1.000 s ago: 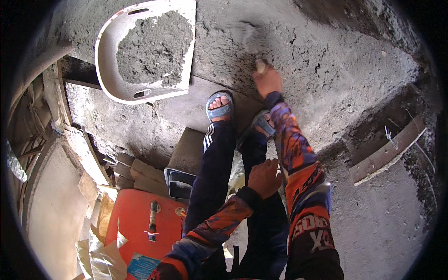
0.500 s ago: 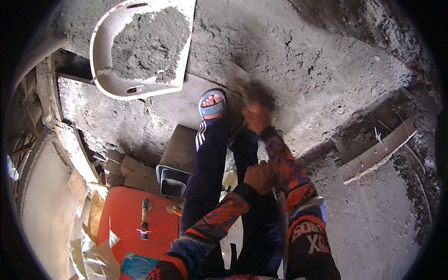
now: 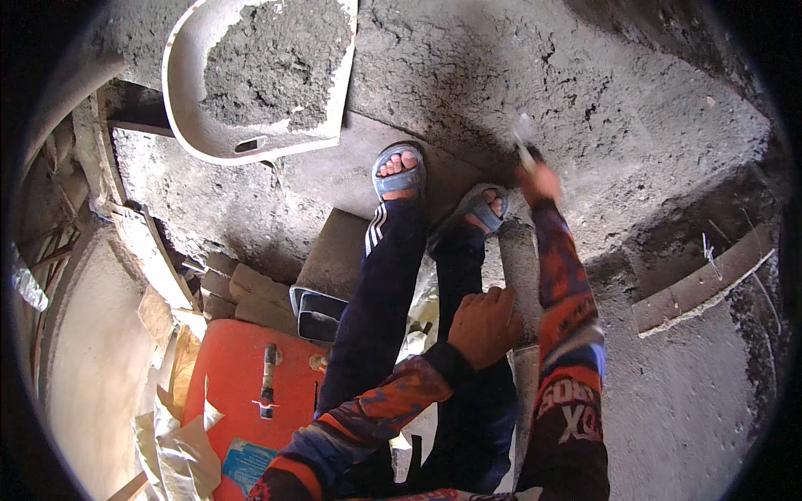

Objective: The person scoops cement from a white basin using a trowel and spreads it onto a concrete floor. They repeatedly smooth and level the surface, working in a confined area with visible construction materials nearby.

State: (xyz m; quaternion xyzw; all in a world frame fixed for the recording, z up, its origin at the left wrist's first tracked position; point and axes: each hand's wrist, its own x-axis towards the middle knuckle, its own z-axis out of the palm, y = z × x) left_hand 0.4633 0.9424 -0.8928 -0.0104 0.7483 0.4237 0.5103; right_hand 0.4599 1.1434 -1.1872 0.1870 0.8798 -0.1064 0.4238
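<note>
Rough grey plaster floor [image 3: 635, 108] fills the upper right, cracked and wet-looking, seen from my head straight down. Trowel [image 3: 525, 138] sits at its edge, blurred; only a pale blade and dark handle are readable. Its long axis runs roughly from my fist up and slightly left, blade end pointing away from me onto the plaster. My right hand [image 3: 539, 179] is clenched around the handle, arm stretched out so the blade reaches fresh surface, probably. My left hand [image 3: 484, 326] rests loosely curled on my right knee, holding nothing, likely propping me in the crouch. Both feet in blue sandals [image 3: 398, 174] stand on a flat slab [image 3: 334, 171] just beside the plaster, likely to keep off the worked area. Further up left, a pale mortar pan [image 3: 188, 125] heaped with grey mix [image 3: 271, 63] lies near, within arm's reach of the work. Lower left, well apart, an orange panel [image 3: 238, 376] carries a small tool; stacked bricks [image 3: 242, 292] sit between it and the slab.
</note>
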